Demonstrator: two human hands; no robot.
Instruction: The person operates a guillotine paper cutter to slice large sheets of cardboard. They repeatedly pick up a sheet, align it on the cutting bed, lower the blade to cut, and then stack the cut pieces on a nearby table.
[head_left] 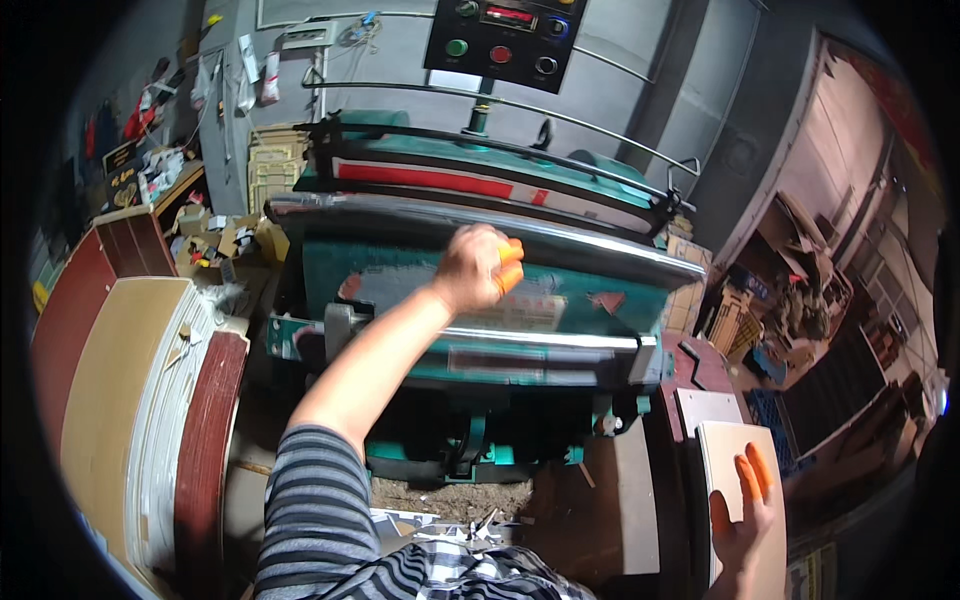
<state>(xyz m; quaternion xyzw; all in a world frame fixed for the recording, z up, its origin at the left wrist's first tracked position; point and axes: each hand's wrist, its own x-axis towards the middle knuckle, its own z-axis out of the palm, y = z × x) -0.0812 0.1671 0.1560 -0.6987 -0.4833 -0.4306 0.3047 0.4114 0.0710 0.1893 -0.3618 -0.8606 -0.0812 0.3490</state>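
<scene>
Seemingly mid-batch: boards stacked left, left hand at green machine, right hand over tan board.

Left hand curled by chrome bar, grip unclear; right fingers extended, contact unclear. Boards done versus left: can't tell. Scraps under machine, grey wall behind, clutter far right.

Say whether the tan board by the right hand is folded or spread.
Spread flat: the tan board shows no fold around the right hand.

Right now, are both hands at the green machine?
No, the left hand is at the machine, but the right hand is over the tan board.
</scene>
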